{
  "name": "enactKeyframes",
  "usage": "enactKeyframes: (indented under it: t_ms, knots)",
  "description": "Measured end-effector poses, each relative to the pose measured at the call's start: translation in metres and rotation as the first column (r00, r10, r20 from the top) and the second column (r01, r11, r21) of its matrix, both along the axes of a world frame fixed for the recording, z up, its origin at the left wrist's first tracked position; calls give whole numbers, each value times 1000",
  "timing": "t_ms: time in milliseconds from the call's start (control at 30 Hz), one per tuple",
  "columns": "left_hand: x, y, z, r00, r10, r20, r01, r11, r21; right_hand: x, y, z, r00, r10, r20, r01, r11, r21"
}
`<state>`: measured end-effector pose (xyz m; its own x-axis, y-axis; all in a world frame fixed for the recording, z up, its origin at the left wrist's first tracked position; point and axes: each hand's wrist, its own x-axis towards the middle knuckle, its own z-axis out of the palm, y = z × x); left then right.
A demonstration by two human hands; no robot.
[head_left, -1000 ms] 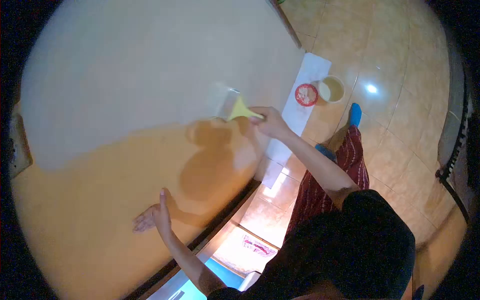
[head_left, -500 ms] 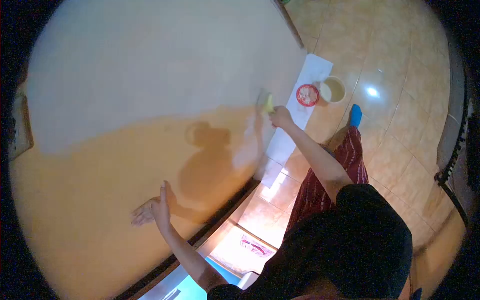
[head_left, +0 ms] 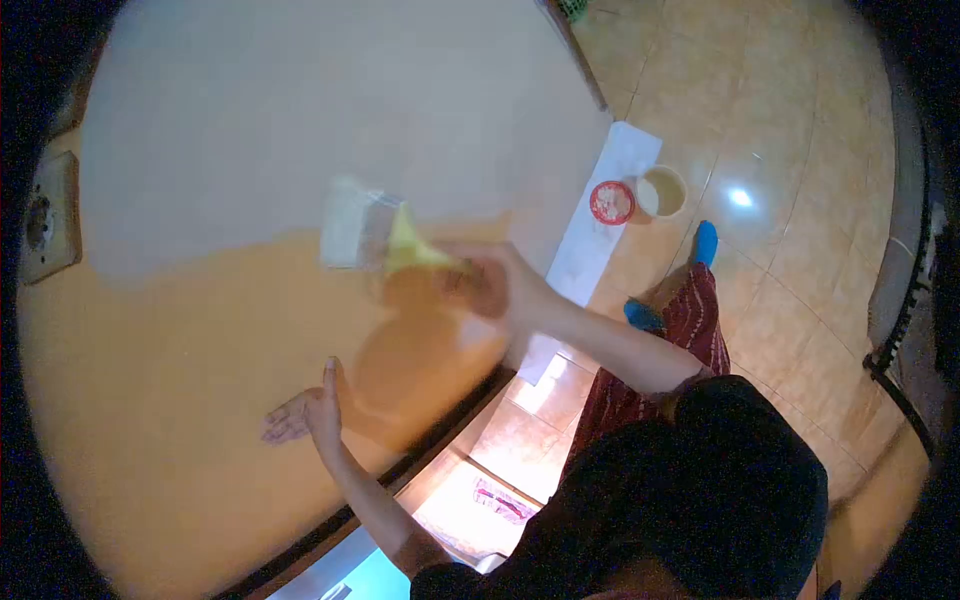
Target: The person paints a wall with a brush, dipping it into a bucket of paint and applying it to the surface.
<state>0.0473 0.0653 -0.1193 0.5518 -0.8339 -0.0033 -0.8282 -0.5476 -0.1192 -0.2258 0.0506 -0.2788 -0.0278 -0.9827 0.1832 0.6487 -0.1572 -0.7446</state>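
A paintbrush [head_left: 415, 246] with a yellow-green handle and wide pale bristles is gripped in my right hand [head_left: 490, 275]. Its bristles overlap the wall [head_left: 200, 400] along the ragged line where a pale grey-white coat meets the orange-yellow surface. The hand is slightly smeared by motion. Lower on the wall, my left hand [head_left: 305, 410] lies against the orange part with its fingers spread and thumb raised, holding nothing. A shadow falls on the wall between my hands.
On the tiled floor [head_left: 780, 130], a red-rimmed container [head_left: 612, 203] with pale contents sits on a white sheet [head_left: 585, 240] along the wall. Beside it stands a cream bucket [head_left: 661, 191]. A wall socket plate [head_left: 52, 220] is at the far left. A dark-edged opening lies below.
My right hand has swung left with the brush, from near the wall's right edge to mid-wall, closer to the camera. My left hand has stayed in place. A second blue-socked foot now shows.
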Motion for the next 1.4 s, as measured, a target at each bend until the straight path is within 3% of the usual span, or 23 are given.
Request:
enactKeyframes:
  t_ms: [67, 133, 200, 300, 333, 400, 433, 500, 600, 633, 700, 767, 833, 900, 967, 1033, 1067, 1100, 1167, 1233, 1300, 1367, 1400]
  knots:
    - [-1, 0, 2, 998, -32, -62, 31, 999, -19, -27, -14, -10, 868, -25, -497, 104, 986, 132]
    - [-12, 2, 7, 992, -56, -111, 53, 998, -31, -32, -16, -61, 851, 46, -523, 118, 954, 276]
    - [-32, -3, 12, 986, 157, -45, -152, 983, 100, -24, -8, -120, 827, -29, -562, 263, 903, 340]
    - [-20, 3, 8, 973, -12, -232, 12, 1000, -2, -34, -5, -155, 774, 202, -600, 195, 826, 529]
    - [-5, 5, 2, 974, -16, -228, 17, 1000, 2, -35, -2, -168, 778, 200, -596, 196, 823, 533]
    - [24, 6, -14, 966, -201, -164, 175, 971, -164, -36, 5, -202, 571, 335, -749, 339, 735, 587]
    - [17, 5, -13, 965, -205, -164, 178, 970, -166, -30, 9, -246, 572, 332, -750, 341, 735, 586]
    - [-6, 6, -2, 977, -100, -186, 81, 991, -109, -9, 19, -333, 404, 315, -858, 431, 762, 483]
    - [-17, 4, 8, 958, -73, -277, 76, 997, 2, -3, 5, -306, 495, 290, -820, 384, 773, 505]
    - [-11, 6, 6, 959, -65, -276, 71, 997, 11, 7, -4, -297, 531, 197, -824, 420, 783, 458]
    - [2, 2, -3, 992, -76, -96, 78, 997, 15, 14, -20, -241, 677, 179, -714, 360, 766, 533]
    - [-3, 0, 3, 998, 3, -58, 1, 998, 70, 19, -26, -169, 921, 183, -343, 143, 661, 736]
    - [-19, -2, 9, 996, 84, -18, -81, 989, 122, -2, -12, -82, 807, 257, -532, 190, 740, 646]
    - [-41, 1, 12, 991, 61, -119, -56, 998, 42, -1, 7, -57, 890, 82, -448, 158, 867, 473]
    - [-20, 0, 6, 994, 44, -97, -40, 998, 43, 6, 25, -29, 832, -6, -555, 244, 902, 356]
    - [-1, 2, -2, 997, 23, -70, -20, 999, 45, 0, 39, -5, 889, 3, -458, 133, 955, 264]
    - [6, 5, -5, 992, -113, -64, 110, 993, -41, -4, 41, 4, 934, 28, -356, 30, 987, 156]
    - [12, 7, -8, 968, -246, -47, 239, 963, -125, -9, 39, 8, 934, 26, -356, 32, 987, 155]
    - [-13, 5, 5, 986, -151, -70, 148, 988, -42, -18, 26, 12, 949, 120, -291, -69, 982, 178]
    - [-19, 2, 9, 995, -53, -82, 57, 998, 40, -7, 5, -42, 915, 19, -403, 62, 981, 186]
    - [-5, 2, 9, 957, 41, -288, -5, 992, 125, -15, -13, -93, 798, -103, -594, 248, 954, 168]
    - [-12, 3, 9, 978, 35, -207, -16, 996, 92, -18, -23, -158, 917, 39, -396, 135, 906, 401]
    - [-15, 3, 8, 992, 32, -123, -24, 998, 64, -25, -19, -166, 859, 63, -509, 188, 884, 427]
